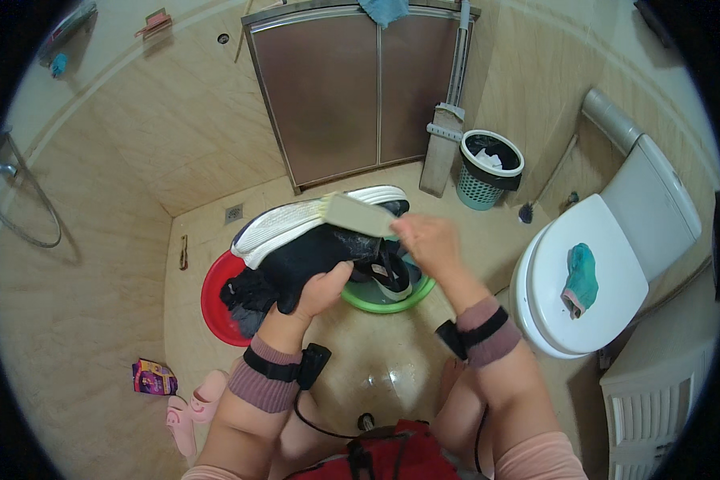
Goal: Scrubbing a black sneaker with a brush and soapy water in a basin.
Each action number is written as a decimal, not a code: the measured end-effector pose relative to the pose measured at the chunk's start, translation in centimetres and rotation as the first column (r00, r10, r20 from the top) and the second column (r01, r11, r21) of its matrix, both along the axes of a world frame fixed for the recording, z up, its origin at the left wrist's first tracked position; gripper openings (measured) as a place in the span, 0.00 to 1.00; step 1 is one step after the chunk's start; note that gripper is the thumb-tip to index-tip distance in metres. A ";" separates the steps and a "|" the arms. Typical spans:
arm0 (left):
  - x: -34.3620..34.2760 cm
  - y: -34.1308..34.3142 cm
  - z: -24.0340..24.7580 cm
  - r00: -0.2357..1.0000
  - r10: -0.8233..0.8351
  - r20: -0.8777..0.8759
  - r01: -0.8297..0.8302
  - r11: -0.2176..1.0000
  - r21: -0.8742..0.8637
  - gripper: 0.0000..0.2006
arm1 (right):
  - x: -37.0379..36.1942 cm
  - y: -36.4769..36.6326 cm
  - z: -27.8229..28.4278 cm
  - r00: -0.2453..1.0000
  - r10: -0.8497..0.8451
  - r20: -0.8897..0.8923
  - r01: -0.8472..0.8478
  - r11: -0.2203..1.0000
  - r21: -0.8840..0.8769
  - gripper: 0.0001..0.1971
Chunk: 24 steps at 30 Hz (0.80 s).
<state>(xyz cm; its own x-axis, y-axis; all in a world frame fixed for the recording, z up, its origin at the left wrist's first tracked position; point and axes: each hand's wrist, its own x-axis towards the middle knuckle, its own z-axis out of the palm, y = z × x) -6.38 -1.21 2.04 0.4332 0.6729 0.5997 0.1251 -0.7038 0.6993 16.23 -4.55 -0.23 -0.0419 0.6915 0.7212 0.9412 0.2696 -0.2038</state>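
Note:
My left hand (326,290) grips a black shoe (300,258) with a thick white sole, tilted so that the sole faces away from me. In my right hand (430,244) is a pale scrub brush (358,216), its bristles against the white sole. Below the shoe stand two basins. The red basin (214,300) on the left holds dark wet cloth (248,292). The green basin (388,306) on the right holds water and another black shoe with a white sole (394,274). The held shoe hides part of both basins.
A toilet (548,276) with a teal cloth item (582,276) on its lid stands at right. A lined waste bin (488,188), a flat mop (442,152) and a brown cabinet (328,96) are ahead. Pink slippers (182,424) and a purple packet (154,378) lie at lower left.

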 end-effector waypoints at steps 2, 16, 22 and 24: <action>0.3 0.1 0.1 0.999 -0.016 0.039 0.017 0.999 -0.037 0.09 | 4.4 0.4 -0.6 0.976 -0.194 0.103 0.195 0.981 0.004 0.13; 0.7 -0.9 1.1 0.998 -0.040 -0.055 0.031 0.985 -0.168 0.11 | 6.1 -0.9 1.6 0.964 -0.264 -0.008 0.260 0.954 -0.146 0.20; -0.2 0.1 0.4 0.995 -0.066 -0.072 0.055 0.988 -0.145 0.10 | -0.6 -0.3 1.7 0.998 -0.047 -0.041 0.048 0.999 0.021 0.20; -0.2 -0.2 0.9 0.996 -0.058 -0.074 0.041 0.975 -0.217 0.10 | 2.4 -0.2 1.2 0.993 -0.091 -0.073 0.092 0.996 0.010 0.19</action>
<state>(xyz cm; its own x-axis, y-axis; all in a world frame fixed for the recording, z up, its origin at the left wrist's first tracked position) -6.60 -1.42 2.94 0.5097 0.7588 0.4054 0.1554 -0.5447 0.8241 18.61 -4.77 1.00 0.0737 0.6803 0.7292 0.9448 0.1864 -0.2694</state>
